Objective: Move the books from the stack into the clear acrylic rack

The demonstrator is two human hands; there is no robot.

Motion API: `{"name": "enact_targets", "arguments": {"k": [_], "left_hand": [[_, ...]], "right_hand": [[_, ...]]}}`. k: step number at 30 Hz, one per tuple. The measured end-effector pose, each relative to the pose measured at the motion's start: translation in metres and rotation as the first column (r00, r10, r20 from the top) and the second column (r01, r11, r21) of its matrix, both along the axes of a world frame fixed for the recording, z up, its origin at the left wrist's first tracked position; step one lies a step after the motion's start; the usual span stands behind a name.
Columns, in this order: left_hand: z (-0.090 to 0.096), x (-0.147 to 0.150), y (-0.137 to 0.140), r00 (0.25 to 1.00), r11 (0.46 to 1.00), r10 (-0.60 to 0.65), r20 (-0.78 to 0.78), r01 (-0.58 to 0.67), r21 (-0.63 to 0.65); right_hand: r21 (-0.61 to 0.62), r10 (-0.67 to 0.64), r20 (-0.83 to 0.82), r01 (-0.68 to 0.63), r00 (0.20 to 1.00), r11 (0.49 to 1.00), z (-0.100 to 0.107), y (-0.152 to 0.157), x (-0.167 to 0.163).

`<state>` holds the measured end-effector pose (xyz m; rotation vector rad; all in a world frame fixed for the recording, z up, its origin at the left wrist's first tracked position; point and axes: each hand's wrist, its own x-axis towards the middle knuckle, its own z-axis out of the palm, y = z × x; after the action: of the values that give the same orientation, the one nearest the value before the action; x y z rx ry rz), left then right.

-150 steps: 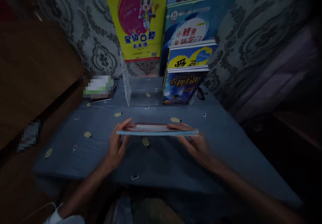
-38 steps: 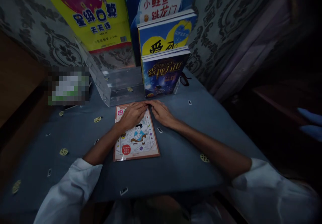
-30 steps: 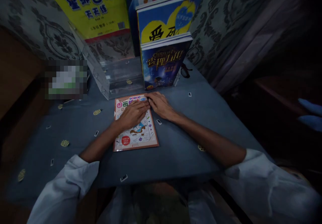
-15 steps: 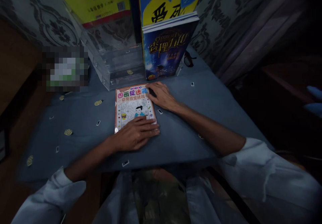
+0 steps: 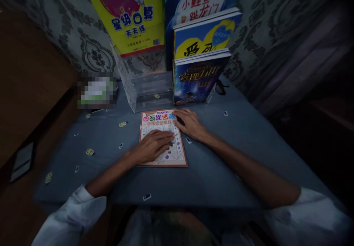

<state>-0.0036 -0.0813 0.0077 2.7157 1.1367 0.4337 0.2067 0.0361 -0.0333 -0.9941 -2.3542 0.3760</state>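
Note:
A closed picture book [image 5: 181, 157] with a pinkish-orange border and colourful Chinese lettering lies flat on the table, cover up. My left hand [image 5: 155, 146] rests flat across the middle of the cover, fingers stretched to the right, hiding part of the drawing. At the book's upper right edge lies my right hand [image 5: 189, 122], its fingers extended onto the corner and its thumb apart. Neither hand grips the book. Just beyond it stands a clear acrylic book rack [image 5: 134, 102], holding a dark blue book [image 5: 197, 78] in its front right slot.
Behind are a yellow workbook [image 5: 135, 21] and a blue-and-yellow book [image 5: 204, 35]. A blurred-out white and green item [image 5: 96, 91] sits at the back left, dark glasses [image 5: 220, 87] right of the rack. The patterned grey-blue cloth [image 5: 235, 139] covers the table; a phone-like object [image 5: 22, 161] is lower left.
The view has tilted up, showing more of the racked books. My left hand has slid up the cover from its lower edge to the middle, uncovering the bottom. The right hand stays at the corner.

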Motion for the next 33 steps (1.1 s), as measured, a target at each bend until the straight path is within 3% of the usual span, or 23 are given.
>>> {"name": "enact_targets", "arguments": {"k": [3,8,12,22,33], "left_hand": [[-0.01,-0.015,0.028,0.99,0.987,0.139,-0.025,-0.136,0.083],[-0.018,-0.047,0.059,0.927,0.92,0.373,-0.022,-0.367,0.136],[-0.017,-0.072,0.058,0.915,0.911,0.403,0.025,-0.403,0.09],[-0.014,-0.094,0.012,0.948,0.953,0.298,0.109,-0.303,0.031],[-0.007,-0.086,-0.081,0.977,0.984,0.173,0.121,-0.178,0.027]], "right_hand": [[0.009,0.002,-0.005,-0.002,1.0,1.0,-0.001,0.0,0.0],[0.002,0.006,0.006,-0.006,1.0,1.0,-0.003,0.001,0.002],[0.009,0.017,0.03,-0.017,0.999,1.0,-0.002,0.001,0.002],[0.008,0.004,0.035,-0.004,0.999,1.0,-0.005,0.001,0.001],[0.001,0.013,0.062,-0.013,0.998,1.0,-0.003,-0.001,0.0]]}}
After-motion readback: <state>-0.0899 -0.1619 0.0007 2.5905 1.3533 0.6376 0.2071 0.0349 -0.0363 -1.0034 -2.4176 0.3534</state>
